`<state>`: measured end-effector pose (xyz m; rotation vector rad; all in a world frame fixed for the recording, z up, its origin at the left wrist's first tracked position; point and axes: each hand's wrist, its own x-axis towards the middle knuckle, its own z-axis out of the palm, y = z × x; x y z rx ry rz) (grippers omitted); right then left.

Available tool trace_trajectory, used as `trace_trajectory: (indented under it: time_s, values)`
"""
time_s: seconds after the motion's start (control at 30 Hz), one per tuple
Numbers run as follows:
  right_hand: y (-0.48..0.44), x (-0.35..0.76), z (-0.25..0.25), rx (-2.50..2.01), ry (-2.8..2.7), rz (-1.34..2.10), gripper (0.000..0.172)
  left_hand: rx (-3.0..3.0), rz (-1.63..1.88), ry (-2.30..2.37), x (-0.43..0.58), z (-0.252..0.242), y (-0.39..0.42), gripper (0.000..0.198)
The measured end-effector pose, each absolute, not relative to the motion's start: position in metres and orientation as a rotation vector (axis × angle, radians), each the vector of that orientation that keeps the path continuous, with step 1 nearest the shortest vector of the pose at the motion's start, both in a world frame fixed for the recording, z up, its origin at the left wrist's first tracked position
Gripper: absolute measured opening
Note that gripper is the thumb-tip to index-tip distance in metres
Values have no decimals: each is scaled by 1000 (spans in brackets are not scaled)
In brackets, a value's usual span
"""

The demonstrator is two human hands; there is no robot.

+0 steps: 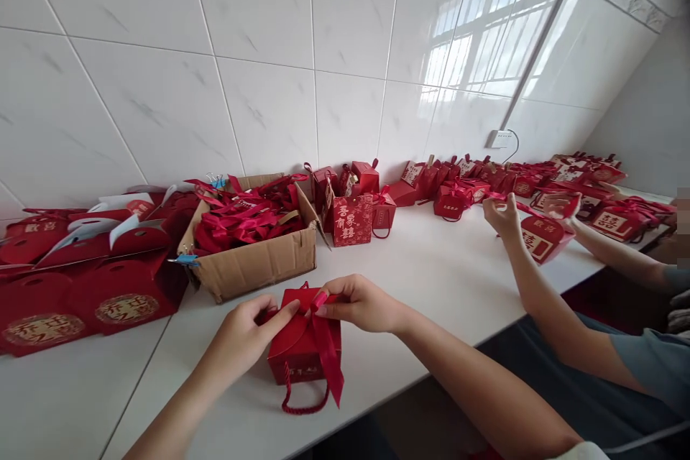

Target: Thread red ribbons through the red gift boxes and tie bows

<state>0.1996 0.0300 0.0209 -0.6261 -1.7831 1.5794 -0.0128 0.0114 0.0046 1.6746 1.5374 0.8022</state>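
Note:
A small red gift box (302, 356) stands on the white table (431, 280) right in front of me, with a red cord handle hanging off its front. A red ribbon (328, 352) lies over its top and drapes down its right side. My left hand (245, 334) rests on the box's top left, fingers pinched on the ribbon. My right hand (359, 302) pinches the ribbon at the top of the box.
An open cardboard box (259, 259) full of red ribbons sits behind. Flat red box blanks (80, 287) are stacked at the left. Several finished red boxes (353, 219) line the wall. Another person's hands (504, 219) work on a red box (544, 238) at the right.

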Motion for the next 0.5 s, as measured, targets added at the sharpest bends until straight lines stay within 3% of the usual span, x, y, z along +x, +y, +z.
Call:
trace_trajectory:
  time_s: [0.27, 0.5]
  values:
    - [27, 199, 33, -747, -1848, 1554, 10, 1751, 828, 1618, -14, 10, 13, 51]
    - [29, 195, 45, -744, -1774, 1753, 13, 1766, 911, 1650, -14, 12, 8, 47]
